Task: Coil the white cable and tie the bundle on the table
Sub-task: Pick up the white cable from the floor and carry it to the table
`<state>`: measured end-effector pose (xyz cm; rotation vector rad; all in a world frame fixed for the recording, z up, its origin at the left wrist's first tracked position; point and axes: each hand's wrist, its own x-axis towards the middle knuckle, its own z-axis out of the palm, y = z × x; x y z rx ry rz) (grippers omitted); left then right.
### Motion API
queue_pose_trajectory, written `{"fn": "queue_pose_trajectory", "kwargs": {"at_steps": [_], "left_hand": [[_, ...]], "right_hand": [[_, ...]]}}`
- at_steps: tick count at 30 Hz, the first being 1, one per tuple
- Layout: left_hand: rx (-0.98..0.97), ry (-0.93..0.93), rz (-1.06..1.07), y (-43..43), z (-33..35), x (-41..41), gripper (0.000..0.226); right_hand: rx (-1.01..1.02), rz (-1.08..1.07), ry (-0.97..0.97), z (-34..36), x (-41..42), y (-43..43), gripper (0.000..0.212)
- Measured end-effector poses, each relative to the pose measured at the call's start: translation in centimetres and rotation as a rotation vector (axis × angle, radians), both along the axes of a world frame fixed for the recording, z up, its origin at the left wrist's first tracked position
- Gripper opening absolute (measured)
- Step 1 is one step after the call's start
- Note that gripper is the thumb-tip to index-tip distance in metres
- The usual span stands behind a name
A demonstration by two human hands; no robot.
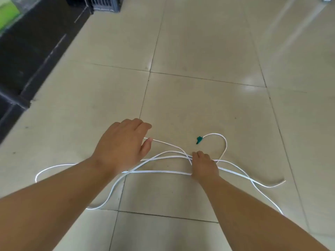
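On the tiled floor (199, 51), white cable (159, 171) strands tight inside left grip (123, 145) and right grip (204, 165).

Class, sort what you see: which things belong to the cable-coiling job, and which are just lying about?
Job: white cable, green connector, left hand, right hand.
Lying about: dark crate, blurred green object.

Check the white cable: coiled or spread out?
Spread out: white cable lies in loose crossing loops on the floor, no bundle, no tie.
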<state>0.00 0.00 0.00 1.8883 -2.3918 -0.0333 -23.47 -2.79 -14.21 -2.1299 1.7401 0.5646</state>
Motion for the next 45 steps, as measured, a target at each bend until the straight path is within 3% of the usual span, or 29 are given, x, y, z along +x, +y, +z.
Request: {"fn": "queue_pose_trajectory", "kwargs": {"at_steps": [11,17,28,35,45], "left_hand": [[-0.016,0.003,0.048,-0.3,-0.5,2.0,0.046],[-0.027,0.002,0.064,-0.2,-0.8,2.4,0.045],[0.012,0.004,0.083,-0.9,1.0,2.5,0.044],[0.009,0.021,0.107,-2.2,11.7,1.3,0.043],[-0.034,0.042,0.089,-4.8,40.4,-0.2,0.045]], "right_hand": [[0.078,-0.057,0.033,-1.0,1.2,-0.9,0.027],[0.17,-0.063,0.087,-1.2,1.5,-0.5,0.032],[-0.097,0.035,-0.009,3.5,1.9,-1.3,0.033],[-0.214,0.06,-0.135,17.7,2.8,-3.4,0.037],[-0.296,-0.092,-0.177,49.1,2.0,-5.7,0.036]]}}
